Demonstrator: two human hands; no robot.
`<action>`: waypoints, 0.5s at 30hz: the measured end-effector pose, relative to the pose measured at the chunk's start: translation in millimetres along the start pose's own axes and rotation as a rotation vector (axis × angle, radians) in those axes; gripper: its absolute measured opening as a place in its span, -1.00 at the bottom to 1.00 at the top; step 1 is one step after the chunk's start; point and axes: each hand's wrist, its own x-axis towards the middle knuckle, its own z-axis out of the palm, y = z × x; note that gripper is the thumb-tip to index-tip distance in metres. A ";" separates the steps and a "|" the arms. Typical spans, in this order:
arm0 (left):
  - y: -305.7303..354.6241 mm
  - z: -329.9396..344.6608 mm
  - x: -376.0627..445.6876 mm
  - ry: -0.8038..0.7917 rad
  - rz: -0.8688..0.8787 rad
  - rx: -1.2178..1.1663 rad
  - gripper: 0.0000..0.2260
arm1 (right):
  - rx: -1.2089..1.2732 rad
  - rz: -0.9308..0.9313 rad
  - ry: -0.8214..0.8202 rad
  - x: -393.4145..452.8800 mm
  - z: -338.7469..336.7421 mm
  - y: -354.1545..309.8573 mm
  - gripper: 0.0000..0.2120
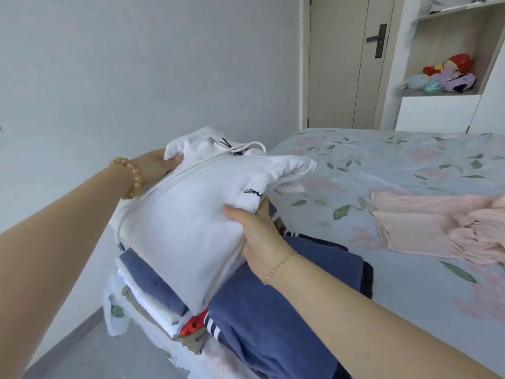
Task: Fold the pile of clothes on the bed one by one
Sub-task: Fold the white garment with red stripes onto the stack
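Now both hands [207, 198] around folded white hoodie [185, 220], its black script unreadable.

Black cursive script on the folded white hoodie [180, 222], near its right edge; letters too small to read.

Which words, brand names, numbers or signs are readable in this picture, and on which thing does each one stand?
Black cursive script on the folded white hoodie, beside the right hand: partly hidden at the fold, too blurred to read.
Black marks near the hoodie's drawstring: shapes only, not readable.
Nothing else carries readable text or numbers.
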 end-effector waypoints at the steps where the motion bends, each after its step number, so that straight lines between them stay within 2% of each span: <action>1: -16.2 4.8 14.9 0.037 -0.017 0.032 -0.49 | 0.025 0.040 -0.009 15.5 7.2 19.1 -0.43; 3: -54.2 28.9 40.6 0.088 -0.036 0.101 -0.56 | 0.061 0.194 -0.006 35.8 10.5 59.7 -0.35; 6: -121.8 78.1 61.7 0.007 -0.205 0.248 -0.55 | 0.098 0.406 0.101 44.9 -2.2 111.0 -0.38; 8: -149.9 96.6 69.5 -0.079 -0.320 0.206 -0.53 | 0.130 0.412 0.189 49.5 -13.3 124.3 -0.32; 11: -154.3 93.8 70.3 -0.028 -0.281 0.132 -0.66 | 0.092 0.378 0.240 61.2 -16.2 122.5 -0.16; 13: -149.3 84.7 70.1 0.109 -0.224 0.101 -0.74 | -0.073 0.279 0.270 68.0 -16.6 113.8 -0.37; 15: -141.6 75.0 67.7 0.255 -0.197 0.013 -0.76 | -0.180 0.148 0.213 70.9 -17.3 97.2 -0.63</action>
